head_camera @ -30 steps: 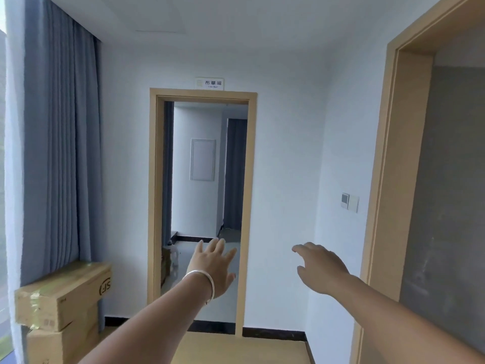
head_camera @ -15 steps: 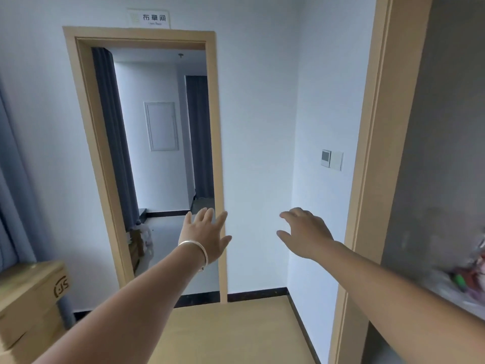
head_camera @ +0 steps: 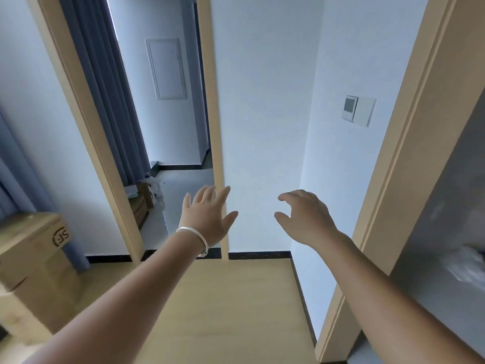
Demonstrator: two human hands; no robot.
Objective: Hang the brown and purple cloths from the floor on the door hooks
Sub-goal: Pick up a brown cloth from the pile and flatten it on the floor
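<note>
Both hands reach forward over the wooden floor [head_camera: 231, 306] and hold nothing — the left hand [head_camera: 207, 219], a silver bracelet [head_camera: 195, 237] on its wrist, has its fingers straight and spread, while the right hand [head_camera: 304, 219] hangs with fingers loosely curled. Neither the brown nor the purple cloth can be made out, nor any door hooks. Ahead stands an open doorway [head_camera: 168, 153] with a dark curtain [head_camera: 105, 88]; stacked cardboard boxes [head_camera: 31, 258] sit at the left — a wall switch [head_camera: 358, 111] at the right.

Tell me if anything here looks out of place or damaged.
Nothing stands out. Both hands, left hand and right hand, reach forward empty; stacked cardboard boxes sit by the curtain. No cloths or hooks are visible.
</note>
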